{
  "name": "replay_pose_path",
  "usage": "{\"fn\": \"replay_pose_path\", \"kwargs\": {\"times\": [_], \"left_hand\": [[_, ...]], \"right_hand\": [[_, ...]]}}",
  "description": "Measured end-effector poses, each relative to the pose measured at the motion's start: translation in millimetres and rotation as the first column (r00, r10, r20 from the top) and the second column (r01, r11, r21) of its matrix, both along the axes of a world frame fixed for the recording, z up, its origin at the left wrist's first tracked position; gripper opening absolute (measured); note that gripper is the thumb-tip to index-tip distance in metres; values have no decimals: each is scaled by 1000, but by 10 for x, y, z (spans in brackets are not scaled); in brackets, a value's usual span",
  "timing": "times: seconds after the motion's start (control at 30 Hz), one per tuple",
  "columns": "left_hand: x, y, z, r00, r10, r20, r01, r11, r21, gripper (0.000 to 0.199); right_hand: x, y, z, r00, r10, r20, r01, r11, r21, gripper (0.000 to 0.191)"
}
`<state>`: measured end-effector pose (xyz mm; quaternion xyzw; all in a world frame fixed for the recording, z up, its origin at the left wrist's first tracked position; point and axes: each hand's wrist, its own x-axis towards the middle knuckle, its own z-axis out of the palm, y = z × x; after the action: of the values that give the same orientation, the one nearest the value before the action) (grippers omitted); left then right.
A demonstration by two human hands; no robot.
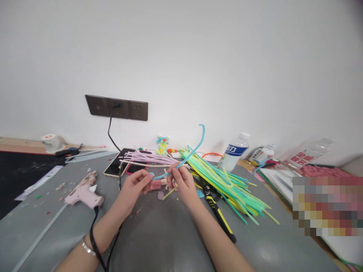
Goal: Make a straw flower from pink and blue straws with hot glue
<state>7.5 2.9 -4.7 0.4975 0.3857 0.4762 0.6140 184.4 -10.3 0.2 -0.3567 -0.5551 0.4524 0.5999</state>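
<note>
The left hand [137, 185] pinches the fuzzy blue stem [185, 160] in its fingers near a small curl; toward 3 o'clock the right hand's [183, 184] fingers pinch it too, its tail rising toward 1 o'clock; probably light, bendy, best gripped beside the bend

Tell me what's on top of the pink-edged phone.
Lilac pipe cleaners lie across the pink-edged phone. The surface directly beneath them is covered and cannot be seen.
</note>
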Motion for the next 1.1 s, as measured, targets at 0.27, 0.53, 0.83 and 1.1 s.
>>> {"fn": "replay_pose_path", "kwargs": {"times": [0.27,0.53,0.83,1.1], "left_hand": [[29,-85,45,859,-388,-334,412,911,0,38],[56,-91,92,875,-350,-334,346,935,-73,40],[22,8,43,992,42,115,-14,971,-239,47],[18,-1,3,997,-73,-17,71,989,-130,38]], "right_hand": [[45,-4,-5,985,100,137,-98,995,-22,33],[59,33,-9,991,102,91,-96,993,-66,35],[12,69,-77,991,88,-97,-92,995,-37,37],[-10,19,-32,999,-10,43,12,999,-53,48]]}}
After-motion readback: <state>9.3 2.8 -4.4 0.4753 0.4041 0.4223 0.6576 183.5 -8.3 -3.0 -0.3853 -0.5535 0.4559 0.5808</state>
